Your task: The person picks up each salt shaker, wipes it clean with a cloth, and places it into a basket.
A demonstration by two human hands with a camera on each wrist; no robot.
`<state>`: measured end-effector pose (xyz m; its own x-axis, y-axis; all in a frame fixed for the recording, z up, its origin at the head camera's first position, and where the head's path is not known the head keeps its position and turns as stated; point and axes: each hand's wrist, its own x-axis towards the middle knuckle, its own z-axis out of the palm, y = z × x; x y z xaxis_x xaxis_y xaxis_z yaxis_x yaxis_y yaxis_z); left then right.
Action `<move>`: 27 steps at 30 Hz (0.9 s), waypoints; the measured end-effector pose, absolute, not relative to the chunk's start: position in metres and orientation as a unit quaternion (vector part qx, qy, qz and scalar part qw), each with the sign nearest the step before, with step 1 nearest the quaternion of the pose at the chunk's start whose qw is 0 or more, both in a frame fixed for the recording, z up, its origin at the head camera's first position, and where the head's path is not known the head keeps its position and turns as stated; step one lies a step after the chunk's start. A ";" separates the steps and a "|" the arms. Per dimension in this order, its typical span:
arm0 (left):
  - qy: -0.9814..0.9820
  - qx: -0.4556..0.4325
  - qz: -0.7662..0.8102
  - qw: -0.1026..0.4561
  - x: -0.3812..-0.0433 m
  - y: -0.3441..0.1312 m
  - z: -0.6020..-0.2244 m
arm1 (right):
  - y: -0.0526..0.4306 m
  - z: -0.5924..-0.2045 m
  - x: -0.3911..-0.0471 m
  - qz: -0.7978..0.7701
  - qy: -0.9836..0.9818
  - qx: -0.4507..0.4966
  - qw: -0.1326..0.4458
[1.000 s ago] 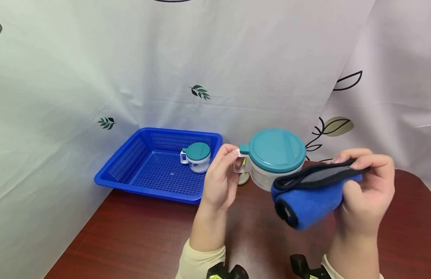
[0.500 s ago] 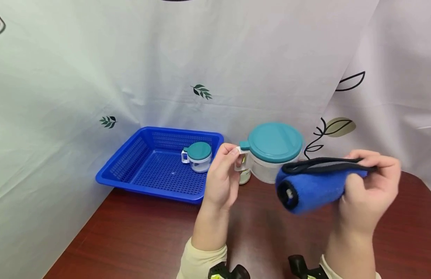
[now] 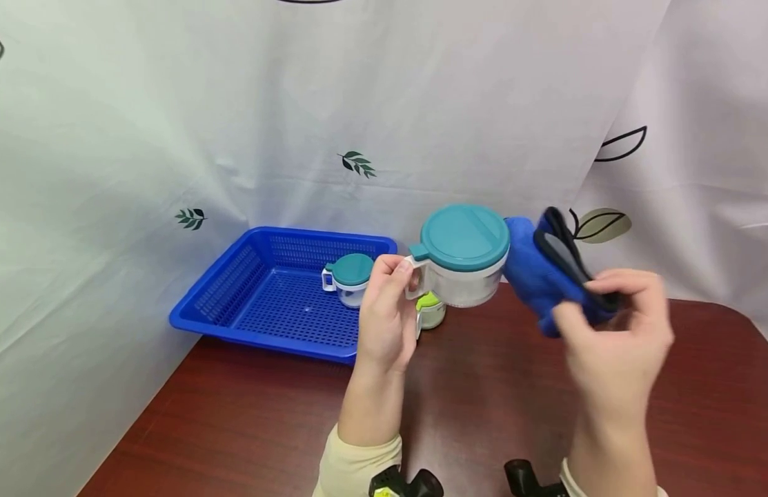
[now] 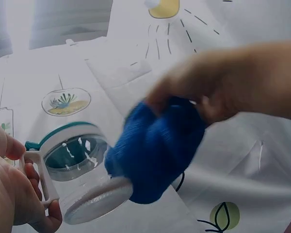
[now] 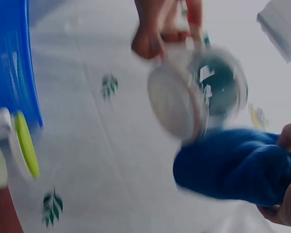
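Held above the table, a clear jar (image 3: 463, 257) with a teal lid and white handle hangs from my left hand (image 3: 386, 314), whose fingers and thumb pinch the handle. My right hand (image 3: 619, 331) grips a folded blue cloth (image 3: 533, 266) with black edging. In the head view the cloth meets the jar's right side; in the left wrist view the blue cloth (image 4: 155, 150) overlaps the jar's wall near its base. The right wrist view is blurred, with the jar's base (image 5: 172, 102) turned toward the camera.
A blue plastic basket (image 3: 234, 330) stands at the back left, with a smaller teal-lidded jar (image 3: 351, 276) inside. On the brown table (image 3: 470, 386), a jar with a lime-green lid (image 3: 430, 307) stands behind my left hand. A patterned white curtain (image 3: 297, 124) hangs behind.
The cloth has swung up and left, turning more upright against the jar's side. My right hand has moved left. The held jar has shifted up and left, uncovering more of the lime-lidded jar.
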<state>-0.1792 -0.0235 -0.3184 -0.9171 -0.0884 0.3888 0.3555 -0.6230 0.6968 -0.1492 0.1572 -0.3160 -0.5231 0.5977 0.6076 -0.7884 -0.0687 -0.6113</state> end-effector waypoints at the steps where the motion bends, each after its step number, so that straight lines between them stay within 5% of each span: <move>1: -0.416 -0.159 -0.886 0.131 -0.179 -0.024 -0.318 | 0.153 -0.316 -0.146 0.711 -0.520 0.116 0.459; 8: -0.421 -0.167 -0.878 0.154 -0.179 -0.033 -0.317 | 0.151 -0.316 -0.129 0.689 -0.577 0.198 0.392; 15: -0.450 -0.236 -0.855 0.103 -0.177 -0.038 -0.318 | 0.154 -0.316 -0.142 0.717 -0.510 0.179 0.440; 27: -0.429 -0.219 -0.871 0.093 -0.179 -0.038 -0.317 | 0.189 -0.314 -0.153 0.814 -0.292 0.155 0.477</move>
<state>-0.1789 -0.0377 -0.3171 -0.8865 0.0263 0.4619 0.3500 -0.6147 0.7068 -0.1534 0.1895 -0.3144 -0.4967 0.6863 0.5313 -0.8675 -0.3746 -0.3272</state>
